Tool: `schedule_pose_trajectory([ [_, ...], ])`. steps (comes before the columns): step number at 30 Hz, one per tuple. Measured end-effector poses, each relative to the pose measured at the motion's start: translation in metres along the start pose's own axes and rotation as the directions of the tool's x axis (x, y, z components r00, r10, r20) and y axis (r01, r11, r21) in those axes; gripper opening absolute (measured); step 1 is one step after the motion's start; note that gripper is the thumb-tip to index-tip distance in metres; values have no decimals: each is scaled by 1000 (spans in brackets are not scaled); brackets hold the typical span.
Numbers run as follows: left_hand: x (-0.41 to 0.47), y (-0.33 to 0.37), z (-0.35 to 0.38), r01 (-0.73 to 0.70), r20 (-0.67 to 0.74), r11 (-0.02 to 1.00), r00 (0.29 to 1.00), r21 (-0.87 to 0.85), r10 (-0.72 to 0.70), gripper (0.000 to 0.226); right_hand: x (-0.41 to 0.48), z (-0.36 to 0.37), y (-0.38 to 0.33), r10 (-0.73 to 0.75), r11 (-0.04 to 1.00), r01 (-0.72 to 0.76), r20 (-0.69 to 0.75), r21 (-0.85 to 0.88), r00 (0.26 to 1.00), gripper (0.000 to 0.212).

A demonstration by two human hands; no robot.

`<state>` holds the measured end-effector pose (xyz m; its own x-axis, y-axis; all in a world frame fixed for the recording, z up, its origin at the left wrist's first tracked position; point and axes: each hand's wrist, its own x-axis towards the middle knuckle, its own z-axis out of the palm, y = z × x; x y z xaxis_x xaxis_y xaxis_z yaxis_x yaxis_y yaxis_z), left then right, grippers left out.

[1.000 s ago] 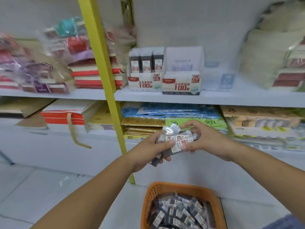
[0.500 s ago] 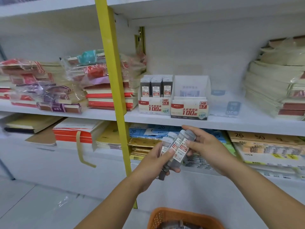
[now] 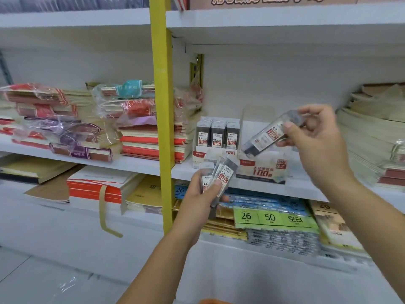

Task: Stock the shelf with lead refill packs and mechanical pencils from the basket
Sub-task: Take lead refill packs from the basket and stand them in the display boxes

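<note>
My left hand [image 3: 200, 199] grips a small bunch of clear lead refill packs [image 3: 221, 174] with red and white labels, held in front of the shelf edge. My right hand [image 3: 315, 137] pinches one single lead refill pack [image 3: 268, 136], tilted, above the right display box [image 3: 262, 170] marked 0.7. The left display box [image 3: 198, 156] holds a row of upright refill packs [image 3: 217, 134]. Only a sliver of the orange basket [image 3: 211, 301] shows at the bottom edge.
A yellow upright post [image 3: 161, 102] divides the white shelf [image 3: 140, 164]. Wrapped notebook stacks [image 3: 131, 119] lie to the left, cream paper stacks [image 3: 372, 137] to the right. Labelled paper packs [image 3: 274, 218] fill the shelf below. An upper shelf board [image 3: 285, 20] overhangs.
My right hand has taken one pack from the bunch and lifted it up and right over the 0.7 box. My view has risen, so the basket has nearly left the frame.
</note>
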<state>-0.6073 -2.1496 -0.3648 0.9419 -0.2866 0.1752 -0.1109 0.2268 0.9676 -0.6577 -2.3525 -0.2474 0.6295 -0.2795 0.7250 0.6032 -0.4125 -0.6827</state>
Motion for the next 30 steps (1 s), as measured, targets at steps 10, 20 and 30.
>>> schedule_pose_trajectory([
  [10,31,2,3,-105,-40,992,994,-68,102,21,97,29,45,124,819,55,269,-572,955,24],
  [20,32,5,1,-77,-3,993,997,-87,77,24,100,40,64,58,556,273,364,-785,930,13],
  [30,23,11,8,-89,42,982,994,-168,98,26,38,42,11,204,889,22,439,-457,875,20],
])
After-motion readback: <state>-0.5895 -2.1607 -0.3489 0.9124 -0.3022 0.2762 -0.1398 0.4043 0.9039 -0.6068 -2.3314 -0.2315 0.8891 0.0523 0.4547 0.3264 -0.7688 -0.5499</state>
